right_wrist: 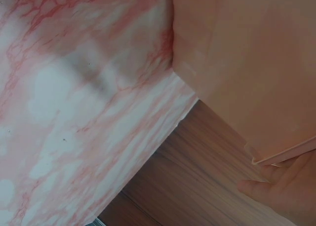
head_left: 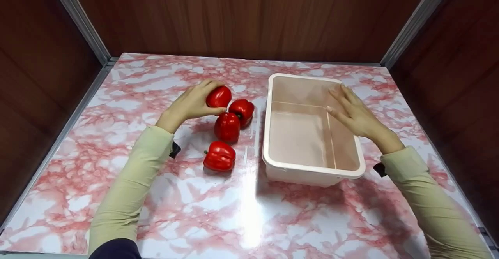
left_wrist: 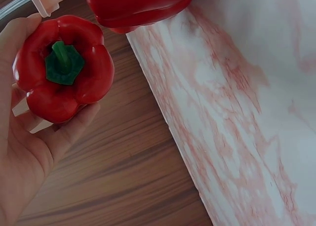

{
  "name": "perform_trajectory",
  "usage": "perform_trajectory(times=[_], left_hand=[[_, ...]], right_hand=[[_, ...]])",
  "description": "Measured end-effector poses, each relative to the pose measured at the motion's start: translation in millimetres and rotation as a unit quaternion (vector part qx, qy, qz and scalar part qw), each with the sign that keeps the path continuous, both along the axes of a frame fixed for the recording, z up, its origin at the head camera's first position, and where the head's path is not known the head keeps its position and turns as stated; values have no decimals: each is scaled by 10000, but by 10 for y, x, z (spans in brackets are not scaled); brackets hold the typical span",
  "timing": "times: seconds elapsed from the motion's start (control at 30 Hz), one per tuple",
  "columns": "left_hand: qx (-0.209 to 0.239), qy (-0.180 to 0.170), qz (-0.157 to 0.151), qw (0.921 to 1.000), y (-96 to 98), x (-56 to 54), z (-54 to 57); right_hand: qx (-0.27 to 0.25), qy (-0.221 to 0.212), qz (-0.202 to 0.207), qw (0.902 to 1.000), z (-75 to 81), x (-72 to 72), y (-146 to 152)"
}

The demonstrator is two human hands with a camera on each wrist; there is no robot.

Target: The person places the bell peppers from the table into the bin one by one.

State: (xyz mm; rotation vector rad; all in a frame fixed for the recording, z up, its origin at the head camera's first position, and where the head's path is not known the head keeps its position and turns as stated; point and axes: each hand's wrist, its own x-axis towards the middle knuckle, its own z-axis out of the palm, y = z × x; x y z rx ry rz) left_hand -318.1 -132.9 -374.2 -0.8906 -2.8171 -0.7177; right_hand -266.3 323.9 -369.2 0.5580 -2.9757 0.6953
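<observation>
My left hand (head_left: 195,98) holds a red bell pepper (head_left: 219,96) with thumb and fingers spread around its sides. In the left wrist view this pepper (left_wrist: 94,72) shows its green stem (left_wrist: 62,63) toward the camera. Close by on the table are a second pepper (head_left: 242,110) and a third pepper (head_left: 227,128), while another pepper (head_left: 219,156) lies on its side nearer the front. My right hand (head_left: 355,115) rests at the right rim of a pale pink plastic bin (head_left: 300,138), fingers mostly straight. In the right wrist view, the hand (right_wrist: 291,189) is partly behind the rim.
The bin stands right of the peppers, and its inside shows only the bare floor and walls. Beneath everything is a red-and-white marbled table (head_left: 175,208). Brown wood-grain panels (head_left: 241,21) with metal edge strips (head_left: 82,21) enclose the back and sides.
</observation>
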Motion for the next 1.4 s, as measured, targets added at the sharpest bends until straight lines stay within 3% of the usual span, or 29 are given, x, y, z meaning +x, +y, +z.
perform_trajectory(times=[0.7,1.4], left_hand=[[0,-82,-14,10000,49,12,38],[5,79,-149,9999,103,9,93]], right_hand=[[7,-22,-17,10000,1,-2,4],[-95,65,42,9999,-15,-7,18]])
